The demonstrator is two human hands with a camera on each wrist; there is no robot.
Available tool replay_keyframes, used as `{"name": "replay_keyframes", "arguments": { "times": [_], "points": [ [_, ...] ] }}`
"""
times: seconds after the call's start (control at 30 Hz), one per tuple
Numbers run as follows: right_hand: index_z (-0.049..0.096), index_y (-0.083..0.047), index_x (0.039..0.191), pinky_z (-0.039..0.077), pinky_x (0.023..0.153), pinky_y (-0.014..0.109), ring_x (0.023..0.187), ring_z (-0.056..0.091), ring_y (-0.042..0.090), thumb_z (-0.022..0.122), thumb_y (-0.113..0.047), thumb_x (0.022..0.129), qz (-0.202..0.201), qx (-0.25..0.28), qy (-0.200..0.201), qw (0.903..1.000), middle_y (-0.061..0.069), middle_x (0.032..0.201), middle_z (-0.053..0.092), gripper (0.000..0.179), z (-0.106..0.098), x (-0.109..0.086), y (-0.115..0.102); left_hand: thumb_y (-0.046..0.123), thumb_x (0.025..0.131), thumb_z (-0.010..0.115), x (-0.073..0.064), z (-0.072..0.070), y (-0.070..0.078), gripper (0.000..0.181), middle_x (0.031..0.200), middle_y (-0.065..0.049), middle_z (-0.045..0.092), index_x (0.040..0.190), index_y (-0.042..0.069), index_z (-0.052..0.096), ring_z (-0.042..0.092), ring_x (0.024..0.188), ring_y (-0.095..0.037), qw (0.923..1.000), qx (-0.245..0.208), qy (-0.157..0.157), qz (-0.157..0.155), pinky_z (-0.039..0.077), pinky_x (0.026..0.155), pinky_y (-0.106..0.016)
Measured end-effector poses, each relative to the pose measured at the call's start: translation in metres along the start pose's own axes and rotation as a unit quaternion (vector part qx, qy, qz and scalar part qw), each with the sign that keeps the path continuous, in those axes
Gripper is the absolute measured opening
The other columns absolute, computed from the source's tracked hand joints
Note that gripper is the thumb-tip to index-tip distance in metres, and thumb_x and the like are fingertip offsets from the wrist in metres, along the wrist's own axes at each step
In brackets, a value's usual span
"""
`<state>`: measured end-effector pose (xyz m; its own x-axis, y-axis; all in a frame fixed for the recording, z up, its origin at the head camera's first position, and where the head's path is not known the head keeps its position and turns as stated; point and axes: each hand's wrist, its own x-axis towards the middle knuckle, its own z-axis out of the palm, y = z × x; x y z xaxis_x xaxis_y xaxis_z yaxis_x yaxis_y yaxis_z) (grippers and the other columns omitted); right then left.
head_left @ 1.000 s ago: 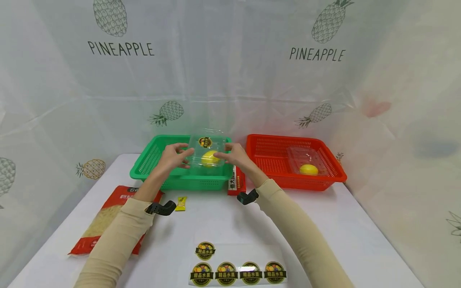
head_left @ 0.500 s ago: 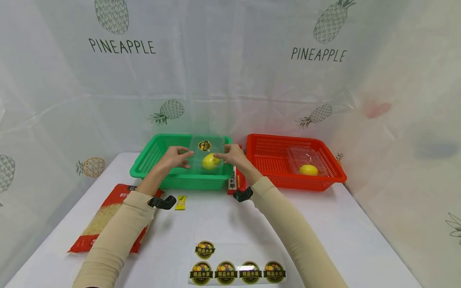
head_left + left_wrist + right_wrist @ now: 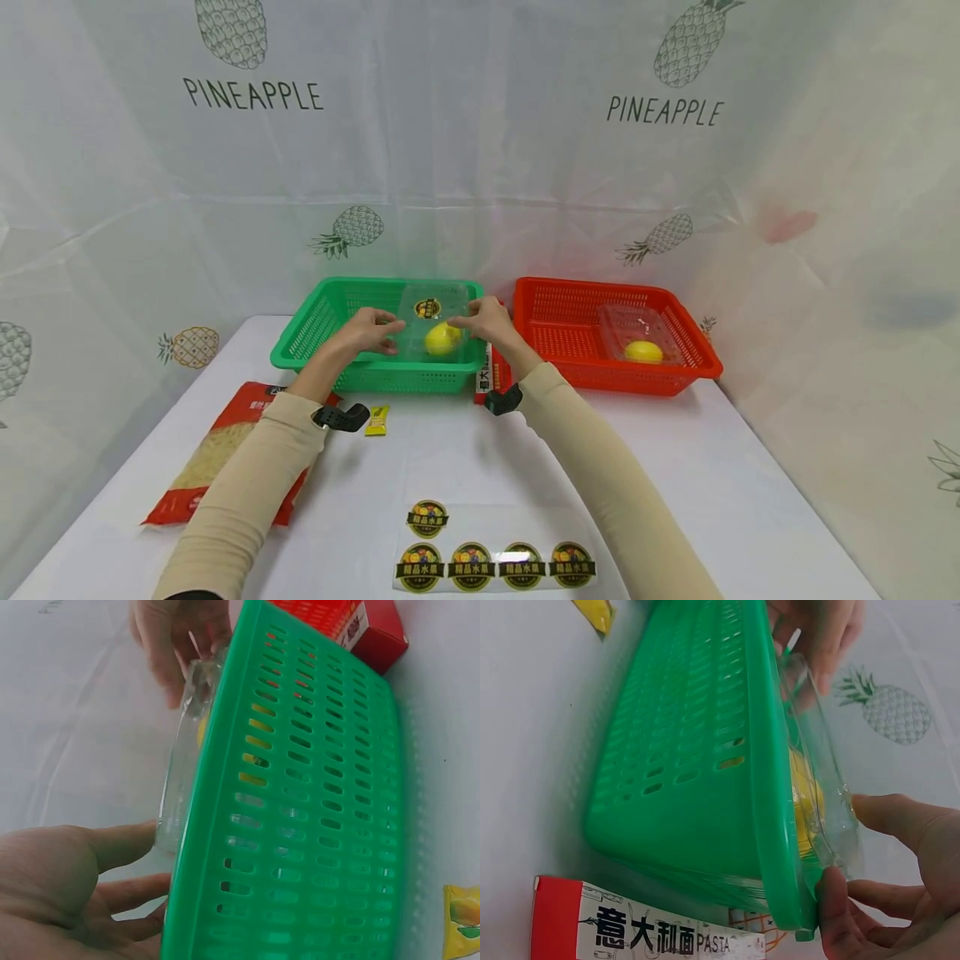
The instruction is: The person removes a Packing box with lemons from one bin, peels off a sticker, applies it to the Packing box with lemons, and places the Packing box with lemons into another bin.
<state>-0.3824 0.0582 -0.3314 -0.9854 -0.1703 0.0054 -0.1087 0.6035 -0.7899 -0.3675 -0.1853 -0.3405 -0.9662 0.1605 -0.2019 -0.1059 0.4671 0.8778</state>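
Observation:
A clear plastic box [image 3: 415, 331] with a round black-and-gold sticker [image 3: 427, 308] on its lid and a lemon [image 3: 442, 339] inside sits low within the green basket [image 3: 408, 379]. At the box's left end, my left hand [image 3: 369, 330] grips it by the thumb and fingers. My right hand [image 3: 489, 323] holds the opposite end, thumb and fingers at the box's edge in the right wrist view. From the left wrist view, the basket's wall hides much of the box, and its upper part shows above the rim.
A red basket [image 3: 577, 379] at right holds another clear box [image 3: 637, 325] with a lemon. A red pasta box [image 3: 492, 375] stands between the baskets. A red food bag [image 3: 213, 450], a yellow packet [image 3: 377, 421] and a sheet of round stickers [image 3: 495, 567] lie on the white table.
Both hands have lowered the clear box into the green basket. The lemon inside has shifted slightly to the right and down. The other things have stayed where they were.

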Motion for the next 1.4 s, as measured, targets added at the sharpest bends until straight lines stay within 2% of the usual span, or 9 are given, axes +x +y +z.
{"name": "replay_keyframes", "arguments": {
  "times": [0.33,0.6,0.67,0.7,0.8,0.9,1.0,1.2,1.4],
  "points": [
    [0.052,-0.003,0.140,0.056,0.091,0.040,0.086,0.071,0.023,0.075,-0.035,0.087,0.001,-0.046,0.002,0.9989,0.017,0.140,0.056,0.067,0.001,-0.001,-0.004,0.022,0.105,0.046,0.001,0.000,-0.001,0.062,0.156,-0.027,0.030,0.157,0.005,0.016,0.068,0.080,-0.015,0.9985,0.022,-0.050,-0.010,0.059,0.074,-0.030],
    [0.052,0.001,0.138,0.055,0.094,0.041,0.115,0.062,0.027,0.075,-0.037,0.086,-0.004,-0.086,0.000,0.9963,0.017,0.143,0.053,0.069,0.005,0.003,-0.002,0.016,0.106,0.041,0.004,0.000,-0.002,0.058,0.156,-0.027,0.028,0.157,0.007,0.015,0.067,0.079,-0.018,0.9975,0.040,-0.056,-0.017,0.059,0.075,-0.031],
    [0.060,0.002,0.127,0.056,0.084,0.034,0.100,0.063,0.021,0.076,-0.037,0.085,-0.006,-0.098,0.004,0.9951,0.016,0.136,0.059,0.060,0.006,0.004,-0.002,0.015,0.106,0.040,0.005,0.001,-0.003,0.058,0.156,-0.028,0.029,0.157,0.007,0.015,0.067,0.078,-0.018,0.9971,0.046,-0.059,-0.017,0.059,0.076,-0.032],
    [0.064,0.001,0.114,0.054,0.075,0.030,0.086,0.060,0.017,0.076,-0.037,0.085,-0.005,-0.104,0.005,0.9946,0.013,0.120,0.066,0.049,0.007,0.005,-0.002,0.015,0.106,0.040,0.005,0.001,-0.003,0.058,0.155,-0.028,0.030,0.157,0.007,0.015,0.067,0.078,-0.018,0.9968,0.051,-0.060,-0.017,0.059,0.076,-0.032],
    [0.065,0.003,0.110,0.046,0.064,0.028,0.073,0.049,0.015,0.078,-0.033,0.084,-0.012,-0.105,0.013,0.9943,0.014,0.120,0.067,0.046,0.008,0.005,-0.003,0.013,0.106,0.040,0.007,0.002,-0.004,0.058,0.156,-0.028,0.029,0.157,0.007,0.016,0.067,0.077,-0.015,0.9959,0.060,-0.064,-0.019,0.058,0.077,-0.030],
    [0.061,0.005,0.124,0.057,0.079,0.032,0.089,0.061,0.020,0.077,-0.032,0.085,-0.015,-0.105,0.012,0.9943,0.018,0.130,0.063,0.056,0.009,0.003,-0.004,0.012,0.105,0.041,0.007,0.002,-0.004,0.058,0.159,-0.026,0.024,0.157,0.008,0.016,0.066,0.076,-0.012,0.9951,0.069,-0.067,-0.023,0.057,0.078,-0.030],
    [0.054,0.005,0.135,0.054,0.096,0.044,0.114,0.061,0.028,0.076,-0.031,0.086,-0.015,-0.105,0.013,0.9943,0.019,0.142,0.054,0.065,0.009,0.001,-0.006,0.009,0.104,0.042,0.008,0.001,-0.005,0.059,0.159,-0.025,0.024,0.157,0.008,0.016,0.066,0.074,-0.010,0.9946,0.072,-0.069,-0.025,0.056,0.086,-0.033],
    [0.056,0.007,0.130,0.055,0.095,0.044,0.113,0.059,0.032,0.076,-0.026,0.086,-0.020,-0.117,0.021,0.9927,0.020,0.136,0.057,0.059,0.010,0.000,-0.007,0.008,0.104,0.040,0.008,0.003,-0.006,0.058,0.151,-0.027,0.038,0.157,0.006,0.016,0.065,0.075,-0.008,0.9921,0.098,-0.076,-0.019,0.050,0.101,-0.045],
    [0.057,0.005,0.130,0.054,0.095,0.044,0.115,0.056,0.032,0.076,-0.027,0.086,-0.022,-0.121,0.025,0.9921,0.018,0.136,0.058,0.057,0.011,0.000,-0.008,0.009,0.104,0.039,0.010,0.004,-0.006,0.054,0.145,-0.026,0.047,0.156,0.006,0.022,0.068,0.086,-0.013,0.9878,0.135,-0.077,-0.011,0.052,0.095,-0.041]
  ]
}}
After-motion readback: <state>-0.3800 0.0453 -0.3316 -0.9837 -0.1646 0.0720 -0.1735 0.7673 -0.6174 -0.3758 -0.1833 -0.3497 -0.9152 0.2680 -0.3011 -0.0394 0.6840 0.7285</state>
